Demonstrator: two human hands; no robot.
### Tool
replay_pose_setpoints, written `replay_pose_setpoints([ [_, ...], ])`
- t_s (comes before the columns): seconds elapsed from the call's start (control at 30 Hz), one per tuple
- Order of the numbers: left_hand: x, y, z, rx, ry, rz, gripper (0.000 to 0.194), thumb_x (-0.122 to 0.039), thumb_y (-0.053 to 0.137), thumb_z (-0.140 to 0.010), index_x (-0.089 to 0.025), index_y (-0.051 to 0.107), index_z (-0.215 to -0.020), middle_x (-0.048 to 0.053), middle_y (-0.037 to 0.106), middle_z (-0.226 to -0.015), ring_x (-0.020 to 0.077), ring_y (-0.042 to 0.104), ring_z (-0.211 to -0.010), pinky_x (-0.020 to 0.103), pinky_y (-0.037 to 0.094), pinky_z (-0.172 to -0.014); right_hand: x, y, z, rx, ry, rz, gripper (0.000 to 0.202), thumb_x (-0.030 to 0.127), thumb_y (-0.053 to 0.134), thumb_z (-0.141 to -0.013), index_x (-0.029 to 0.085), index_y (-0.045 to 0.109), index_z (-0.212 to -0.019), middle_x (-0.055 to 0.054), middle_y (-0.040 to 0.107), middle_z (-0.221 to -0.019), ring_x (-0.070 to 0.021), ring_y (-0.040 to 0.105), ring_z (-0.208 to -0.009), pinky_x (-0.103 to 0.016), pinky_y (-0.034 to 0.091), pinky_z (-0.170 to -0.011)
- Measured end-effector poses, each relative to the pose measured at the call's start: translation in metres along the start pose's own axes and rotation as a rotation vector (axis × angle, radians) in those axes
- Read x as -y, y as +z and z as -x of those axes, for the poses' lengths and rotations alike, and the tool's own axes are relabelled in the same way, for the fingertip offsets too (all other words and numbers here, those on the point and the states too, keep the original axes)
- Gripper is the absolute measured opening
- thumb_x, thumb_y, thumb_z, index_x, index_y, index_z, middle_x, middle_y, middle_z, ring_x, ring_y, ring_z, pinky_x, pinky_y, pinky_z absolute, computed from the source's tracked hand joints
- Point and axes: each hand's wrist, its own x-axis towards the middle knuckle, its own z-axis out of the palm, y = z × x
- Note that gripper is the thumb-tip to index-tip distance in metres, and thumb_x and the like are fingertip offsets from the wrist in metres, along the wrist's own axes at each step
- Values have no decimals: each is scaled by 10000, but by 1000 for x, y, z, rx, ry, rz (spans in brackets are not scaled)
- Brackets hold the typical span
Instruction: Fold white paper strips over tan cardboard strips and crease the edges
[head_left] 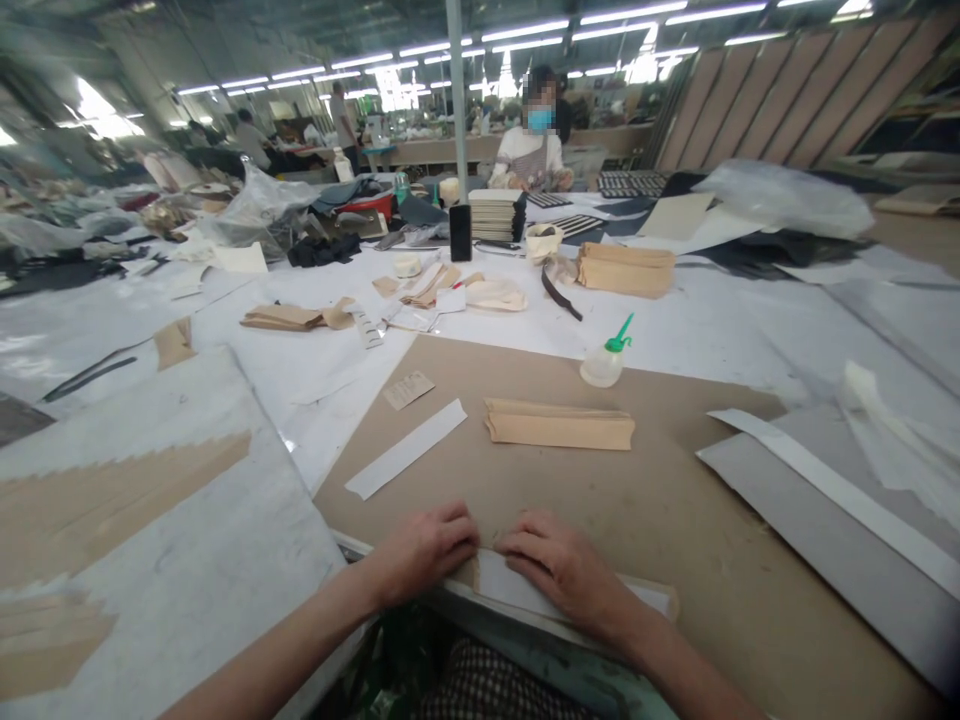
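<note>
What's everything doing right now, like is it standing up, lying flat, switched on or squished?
Bottle: standing upright
Phone: upright, screen dark
Tan strips: stacked
Loose white strip: lying flat
Near white strip: partly covered
Plastic bag: crumpled
Ceiling light: on
Left hand: fingers curled
Right hand: resting on near white strip

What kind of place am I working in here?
Probably a garment or leather-goods workshop: long white worktables strewn with material, a stack of tan cut strips, and a masked person at work behind.
</note>
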Motion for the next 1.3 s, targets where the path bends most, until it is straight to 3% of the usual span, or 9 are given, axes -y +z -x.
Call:
replay_pose_setpoints([
  [0.2,-5,6,16,19,106,-284,198,-179,459,-994,-235,621,-1093,38,615,-1054,176,570,-873,255,406,-618,-3,10,8,-75,-168,160,227,113,486,-1014,159,668,-1141,-100,608,-1022,-233,548,-978,-355,520,-865],
  [0.33,-17,10,26,-21,169,-463,228,-200,543,-943,-193,585,-1167,62,607,-1005,224,525,-888,341,449,-715,1,9,9,-49,-275,294,221,146,477,-1029,122,628,-1188,-126,624,-1045,-240,554,-937,-378,542,-856],
  [0.47,-29,19,26,-171,49,-315,147,-260,511,-978,-204,639,-1025,58,605,-975,229,525,-924,384,445,-810,2,6,8,-13,-296,344,225,167,470,-1040,120,623,-1197,-121,621,-1018,-236,553,-916,-362,539,-836],
  [0.57,-31,31,18,-352,-11,-257,229,-257,488,-1004,-195,641,-845,51,621,-942,214,526,-908,374,445,-802,-3,4,11,-10,-267,361,214,161,472,-1038,132,637,-1172,-102,613,-981,-229,553,-900,-341,528,-800],
  [0.63,-31,39,11,-397,-3,-280,233,-219,500,-994,-185,626,-801,54,630,-937,217,526,-907,381,455,-801,-10,2,16,-16,-250,357,205,155,474,-1037,137,643,-1151,-94,612,-976,-222,556,-895,-329,520,-784],
  [0.8,-33,43,0,-344,47,-292,141,-139,509,-976,-188,639,-958,57,637,-1030,205,542,-939,352,502,-819,-24,-8,36,-24,-266,337,226,141,461,-1035,139,636,-1177,-96,627,-1004,-209,575,-900,-321,520,-801],
  [0.97,-43,43,8,-196,85,-413,242,-132,557,-947,-191,603,-1177,46,642,-1011,225,558,-929,348,516,-799,-25,-19,50,-17,-257,358,242,127,452,-1031,139,639,-1184,-96,635,-1007,-209,582,-905,-325,519,-826],
  [1.17,-54,65,22,-367,141,-574,363,-96,443,-956,-92,541,-1305,129,646,-1171,265,565,-1035,424,466,-933,-25,-29,59,-29,-259,376,227,137,442,-1041,127,649,-1136,-95,643,-979,-200,557,-865,-309,492,-780],
  [1.3,-61,67,13,-299,39,-611,399,-147,515,-944,-166,535,-1342,78,647,-983,261,573,-889,446,495,-852,-27,-31,64,-59,-268,402,225,153,444,-1049,128,653,-1130,-96,646,-982,-199,555,-862,-315,483,-782],
])
